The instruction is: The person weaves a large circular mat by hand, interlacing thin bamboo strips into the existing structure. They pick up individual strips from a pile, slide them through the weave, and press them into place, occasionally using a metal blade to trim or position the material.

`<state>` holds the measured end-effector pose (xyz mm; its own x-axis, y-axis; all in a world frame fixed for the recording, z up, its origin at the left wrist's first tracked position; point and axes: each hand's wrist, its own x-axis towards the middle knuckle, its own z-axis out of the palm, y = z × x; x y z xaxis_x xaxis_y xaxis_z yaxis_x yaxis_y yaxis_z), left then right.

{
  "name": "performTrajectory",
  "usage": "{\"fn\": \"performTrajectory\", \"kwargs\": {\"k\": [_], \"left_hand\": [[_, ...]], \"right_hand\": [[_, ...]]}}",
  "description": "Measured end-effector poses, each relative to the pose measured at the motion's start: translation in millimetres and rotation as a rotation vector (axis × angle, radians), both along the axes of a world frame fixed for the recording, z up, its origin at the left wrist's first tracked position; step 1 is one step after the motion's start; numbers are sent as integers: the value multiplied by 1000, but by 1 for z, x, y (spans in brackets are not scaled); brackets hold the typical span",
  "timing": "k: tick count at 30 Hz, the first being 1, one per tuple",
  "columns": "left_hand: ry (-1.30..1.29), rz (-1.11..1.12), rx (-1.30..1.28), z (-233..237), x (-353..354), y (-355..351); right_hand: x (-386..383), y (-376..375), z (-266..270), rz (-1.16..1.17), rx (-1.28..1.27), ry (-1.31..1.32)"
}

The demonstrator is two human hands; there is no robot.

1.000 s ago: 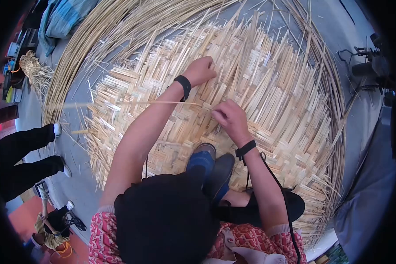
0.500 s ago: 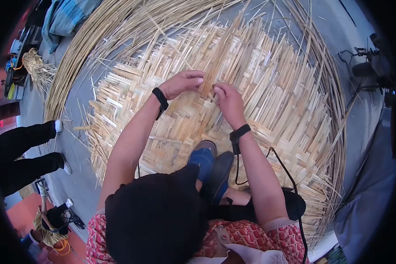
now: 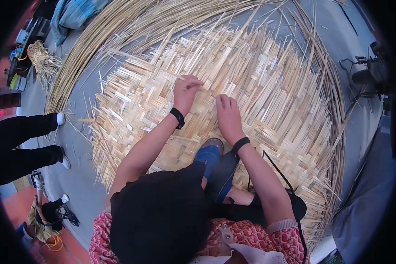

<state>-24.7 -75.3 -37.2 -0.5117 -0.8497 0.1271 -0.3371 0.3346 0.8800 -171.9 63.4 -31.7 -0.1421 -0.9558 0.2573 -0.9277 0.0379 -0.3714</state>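
Observation:
A large woven mat of pale flat strips, likely bamboo (image 3: 158, 103), spreads over the floor beneath both hands. Its far and right parts end in long loose strips. My left hand (image 3: 185, 94) is above the middle of the weave, with thumb and fingers closed around a thin bamboo strip (image 3: 163, 70) that runs off to the upper left; the grip itself is partly hidden. Close by on the right, my right hand (image 3: 229, 118) rests on the mat, fingers extended downward and fingertips touching the strips. My shoes (image 3: 208, 153) stand on the mat just below.
Bundles of long thin strips (image 3: 92, 42) curve around the mat's far and left sides. A person in black trousers (image 3: 28, 130) stands at left. A straw bundle (image 3: 42, 59) and blue cloth (image 3: 81, 13) lie upper left. A black cable (image 3: 279, 169) hangs beside my right arm.
The upright strip between my hands has been let go and lies within the weave. My left hand has moved left with its wrist turned; my right hand has come down onto the mat.

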Motion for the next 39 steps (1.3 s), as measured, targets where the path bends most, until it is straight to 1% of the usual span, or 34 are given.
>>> {"fn": "performTrajectory", "kwargs": {"k": [1,2,3,4,6,7,8,9,10,12,13,14,16,18,20,21,23,24,26,27,28,30,31,33,34,36,37,39], "left_hand": [[317,280,261,2,7,-11],[647,550,515,5,12,-26],[898,430,700,18,33,-44],[990,309,846,25,45,-57],[832,-87,982,41,56,-84],[835,-86,977,45,46,-95],[393,-67,818,53,29,-101],[-40,-42,644,52,19,-108],[-38,-36,642,48,13,-119],[-559,-244,307,29,7,-141],[-433,-236,445,21,10,-146],[-434,-234,457,19,10,-144],[-502,-14,138,16,8,-136],[-474,-49,111,16,7,-131],[-446,-150,-67,20,6,-130],[-448,-148,-59,24,7,-129],[-410,-87,108,31,9,-129],[-410,-82,109,27,12,-130],[-545,-249,-116,17,19,-131],[-460,-243,50,12,20,-135],[-460,-240,46,8,22,-137],[-278,-210,291,6,23,-137],[-273,-205,287,4,21,-136],[-334,-160,101,2,17,-129],[-333,-162,100,3,18,-129],[-350,-181,236,5,17,-132],[-344,-181,234,5,17,-132],[-297,-171,327,5,20,-133]], "right_hand": [[2,2,1,16,-12,-9],[-2,1,8,28,37,-15],[-4,-3,19,39,93,-19],[-3,-8,28,49,96,-21],[-1,-39,53,88,103,-277],[6,-56,38,100,-87,-464],[7,-64,29,106,-88,-465],[7,-71,23,106,48,-545],[6,-77,18,106,182,-621],[2,-81,23,98,206,-630],[-1,-79,27,112,208,-686],[-2,-75,27,121,215,-745],[-2,-72,20,124,197,-742],[-1,-71,19,150,131,-708],[-3,-72,18,143,138,-706],[-3,-71,18,136,142,-701],[-4,-71,20,136,144,-720],[-4,-72,21,137,138,-737],[-6,-73,23,148,154,-741],[-5,-74,24,150,169,-744],[-4,-75,24,153,166,-744],[-3,-74,25,136,146,-718],[-3,-74,25,141,144,-713],[0,-71,29,146,134,-710],[2,-70,30,143,133,-709],[2,-67,31,141,137,-734],[2,-66,31,142,136,-728],[4,-64,30,146,120,-720]]}}
